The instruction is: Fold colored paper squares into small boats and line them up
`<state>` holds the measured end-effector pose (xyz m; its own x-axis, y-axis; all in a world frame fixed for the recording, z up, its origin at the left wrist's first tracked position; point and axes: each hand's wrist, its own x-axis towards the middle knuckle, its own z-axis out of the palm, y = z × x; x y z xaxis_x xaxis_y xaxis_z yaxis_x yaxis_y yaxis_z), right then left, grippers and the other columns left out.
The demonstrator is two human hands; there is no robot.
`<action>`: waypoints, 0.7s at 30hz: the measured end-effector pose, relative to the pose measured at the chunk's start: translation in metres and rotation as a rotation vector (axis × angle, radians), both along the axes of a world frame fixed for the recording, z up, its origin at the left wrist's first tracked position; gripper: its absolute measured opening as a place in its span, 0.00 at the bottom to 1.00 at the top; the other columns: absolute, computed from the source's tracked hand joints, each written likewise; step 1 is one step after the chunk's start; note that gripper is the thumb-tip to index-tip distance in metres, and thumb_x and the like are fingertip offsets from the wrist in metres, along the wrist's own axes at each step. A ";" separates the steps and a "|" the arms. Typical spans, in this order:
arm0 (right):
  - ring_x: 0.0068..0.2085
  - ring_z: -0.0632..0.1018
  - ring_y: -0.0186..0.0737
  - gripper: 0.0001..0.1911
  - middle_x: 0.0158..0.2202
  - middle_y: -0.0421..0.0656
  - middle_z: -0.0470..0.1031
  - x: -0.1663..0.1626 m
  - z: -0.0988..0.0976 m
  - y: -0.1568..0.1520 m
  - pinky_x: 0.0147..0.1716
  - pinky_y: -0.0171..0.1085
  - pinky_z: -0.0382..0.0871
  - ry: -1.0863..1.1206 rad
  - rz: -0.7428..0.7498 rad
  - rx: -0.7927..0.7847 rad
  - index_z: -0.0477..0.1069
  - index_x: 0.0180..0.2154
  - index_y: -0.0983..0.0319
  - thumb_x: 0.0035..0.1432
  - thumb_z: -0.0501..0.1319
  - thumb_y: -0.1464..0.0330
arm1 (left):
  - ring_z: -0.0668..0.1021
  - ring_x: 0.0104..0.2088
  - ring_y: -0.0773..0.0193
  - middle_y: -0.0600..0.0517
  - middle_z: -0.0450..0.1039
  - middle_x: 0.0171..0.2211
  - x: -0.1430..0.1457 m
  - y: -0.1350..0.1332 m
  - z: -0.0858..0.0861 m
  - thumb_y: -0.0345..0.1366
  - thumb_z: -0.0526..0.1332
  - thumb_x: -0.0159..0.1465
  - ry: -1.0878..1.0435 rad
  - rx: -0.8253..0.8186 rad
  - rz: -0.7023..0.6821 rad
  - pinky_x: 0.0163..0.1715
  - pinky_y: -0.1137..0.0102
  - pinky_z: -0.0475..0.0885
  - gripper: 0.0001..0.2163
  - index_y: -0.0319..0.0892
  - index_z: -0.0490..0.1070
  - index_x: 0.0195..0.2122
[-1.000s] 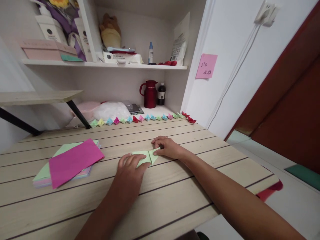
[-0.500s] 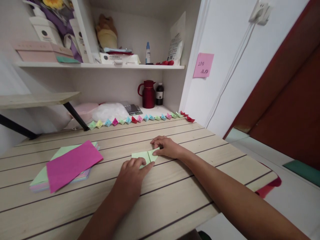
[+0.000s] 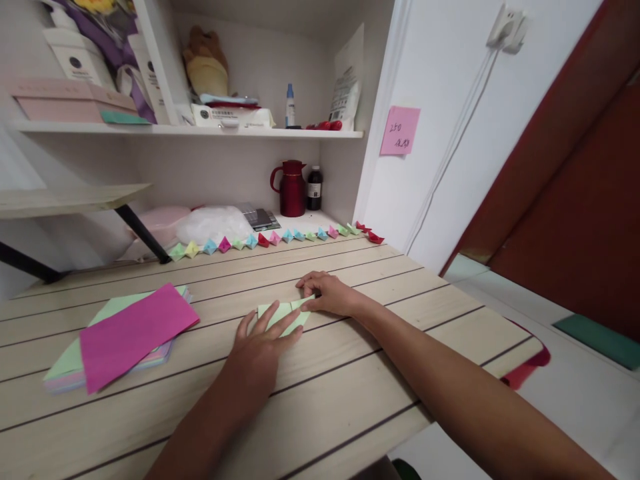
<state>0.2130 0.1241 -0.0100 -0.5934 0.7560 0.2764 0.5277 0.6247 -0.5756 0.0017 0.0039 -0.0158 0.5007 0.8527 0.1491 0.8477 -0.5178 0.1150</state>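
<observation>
A light green sheet of paper (image 3: 283, 311), folded and with a crease or flap edge down its middle, lies flat on the wood-plank table. Across its near side rests my left hand (image 3: 257, 353), fingers spread out and the thumb pointing right along the lower edge. My right hand (image 3: 330, 295) is at the paper's right corner, thumb on top and fingers curled around the far side, closed on it. Its fingertips partly hide that corner.
To the left is a stack of coloured paper (image 3: 107, 313) with a magenta sheet (image 3: 137, 337) on top. A row of small folded paper boats (image 3: 263, 240) lines the table's back edge. Behind it stand a dark red jug (image 3: 292, 190) and a brown bottle (image 3: 315, 189).
My left hand's fingers have spread apart and lie flatter over the green paper. The right hand keeps its place at the corner. The whole view has shifted slightly.
</observation>
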 end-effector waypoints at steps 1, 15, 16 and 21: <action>0.51 0.72 0.45 0.11 0.48 0.42 0.74 0.001 0.000 0.001 0.53 0.45 0.59 -0.012 -0.014 0.008 0.72 0.29 0.60 0.47 0.72 0.64 | 0.56 0.67 0.52 0.57 0.58 0.65 -0.001 0.001 0.001 0.18 0.51 0.48 0.010 -0.058 -0.002 0.60 0.45 0.48 0.39 0.57 0.64 0.60; 0.62 0.60 0.55 0.41 0.64 0.46 0.57 0.007 0.015 -0.013 0.58 0.54 0.51 -0.146 -0.310 0.051 0.56 0.63 0.47 0.50 0.64 0.47 | 0.59 0.66 0.57 0.59 0.60 0.64 0.000 0.001 0.008 0.17 0.49 0.51 -0.004 -0.145 0.018 0.62 0.49 0.49 0.39 0.58 0.62 0.61; 0.64 0.56 0.57 0.47 0.67 0.46 0.52 0.006 0.015 -0.013 0.59 0.56 0.48 -0.223 -0.263 0.015 0.53 0.64 0.45 0.45 0.66 0.45 | 0.59 0.66 0.57 0.59 0.61 0.63 0.000 0.001 0.007 0.18 0.49 0.51 -0.010 -0.139 0.019 0.62 0.49 0.50 0.38 0.58 0.63 0.61; 0.65 0.56 0.57 0.44 0.68 0.48 0.50 0.014 0.012 -0.002 0.58 0.57 0.48 -0.308 -0.426 -0.073 0.54 0.64 0.48 0.48 0.66 0.48 | 0.61 0.65 0.56 0.58 0.62 0.63 -0.001 0.002 0.006 0.19 0.49 0.52 -0.018 -0.118 0.018 0.61 0.48 0.52 0.36 0.58 0.64 0.60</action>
<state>0.2268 0.1226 0.0019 -0.2748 0.9586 0.0753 0.8774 0.2820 -0.3882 0.0006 0.0063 -0.0101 0.4833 0.8737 0.0558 0.8541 -0.4846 0.1891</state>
